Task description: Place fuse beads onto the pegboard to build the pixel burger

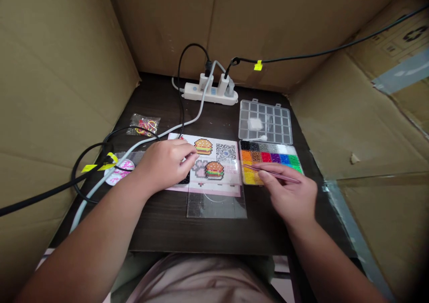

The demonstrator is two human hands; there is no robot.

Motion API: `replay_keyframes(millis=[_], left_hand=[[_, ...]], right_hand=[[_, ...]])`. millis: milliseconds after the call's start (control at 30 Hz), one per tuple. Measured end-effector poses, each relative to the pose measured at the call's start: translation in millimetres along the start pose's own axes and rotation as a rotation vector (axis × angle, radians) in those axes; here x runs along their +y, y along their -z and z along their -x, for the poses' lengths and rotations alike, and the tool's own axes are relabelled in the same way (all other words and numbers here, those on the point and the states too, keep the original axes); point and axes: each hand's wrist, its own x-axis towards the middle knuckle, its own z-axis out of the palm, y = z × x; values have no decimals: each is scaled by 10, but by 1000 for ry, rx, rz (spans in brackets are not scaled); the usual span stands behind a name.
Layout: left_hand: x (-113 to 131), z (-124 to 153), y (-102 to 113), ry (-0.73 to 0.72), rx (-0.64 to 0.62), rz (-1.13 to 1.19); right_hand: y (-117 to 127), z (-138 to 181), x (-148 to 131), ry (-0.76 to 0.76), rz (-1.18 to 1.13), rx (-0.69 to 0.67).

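Note:
My right hand [295, 193] is closed around pink tweezers [279, 174]. Their tips point left, over the left edge of the bead box [244, 184], near the orange and yellow beads. My left hand [169, 162] rests over the left part of a printed pattern sheet [228, 140], thumb and fingers drawn together; whether anything is between them is hidden. On the sheet lies a clear pegboard [217, 209], carrying a burger made of beads [214, 170] below the printed burger [203, 146]. A dark tray of black beads [184, 179] shows partly under my left hand.
The box's open lid [247, 122] lies behind it, holding a white packet [255, 124]. A white power strip [211, 96] stands at the back; cables [147, 140] cross the left side. A bag of coloured rings [145, 125] and a pink-white disc [119, 172] lie left. Cardboard walls [214, 26] surround the table.

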Motion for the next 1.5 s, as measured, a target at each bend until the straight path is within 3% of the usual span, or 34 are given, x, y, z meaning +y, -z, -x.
replay_keyframes(millis=[233, 867, 1500], left_hand=[[-17, 6, -18, 0, 6, 10], [-40, 8, -29, -43, 25, -14], [-31, 0, -23, -32, 8, -4]], right_hand=[[275, 73, 225, -103, 51, 61], [282, 59, 279, -2, 56, -32], [283, 72, 275, -85, 59, -15]])
